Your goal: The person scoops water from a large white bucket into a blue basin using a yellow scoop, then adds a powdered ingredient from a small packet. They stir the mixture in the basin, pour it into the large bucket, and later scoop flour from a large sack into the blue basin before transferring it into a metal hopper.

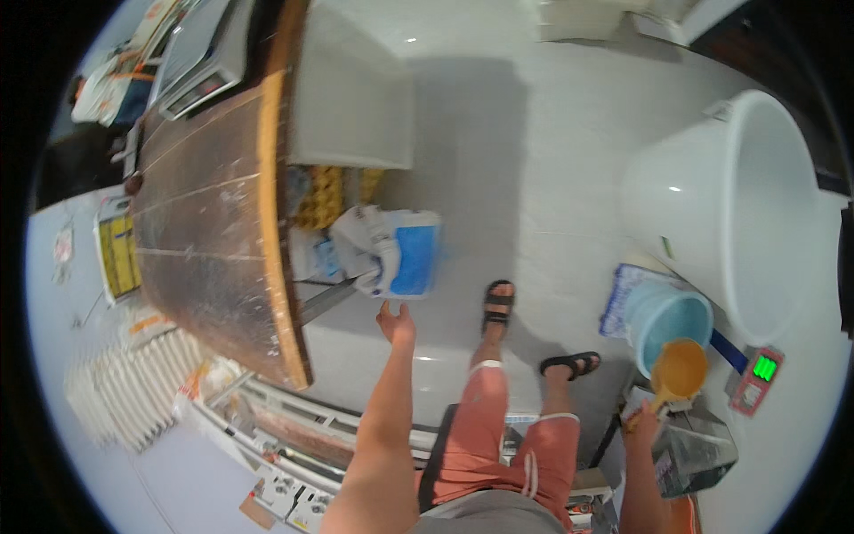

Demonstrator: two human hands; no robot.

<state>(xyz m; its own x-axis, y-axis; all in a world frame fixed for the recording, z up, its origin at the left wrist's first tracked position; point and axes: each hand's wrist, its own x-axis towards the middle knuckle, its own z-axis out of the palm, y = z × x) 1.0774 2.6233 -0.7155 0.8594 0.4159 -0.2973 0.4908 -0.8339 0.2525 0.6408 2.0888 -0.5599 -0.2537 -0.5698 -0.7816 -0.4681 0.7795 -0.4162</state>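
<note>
My right hand is closed around the handle of an orange-yellow water dipper. The dipper's round bowl overlaps the near rim of a light blue bucket. Out to the left, my left hand is open with its fingers apart, and nothing shows in it. Just beyond its fingertips stands a white and blue bag with a crumpled white top. From this view I cannot tell whether the fingers touch the bag.
A brown wooden table with a worn edge stands left. Beyond the bag are a large whitish bin and yellow egg trays. At right stands a big white tub, near a red device with a green display. A radiator is lower left.
</note>
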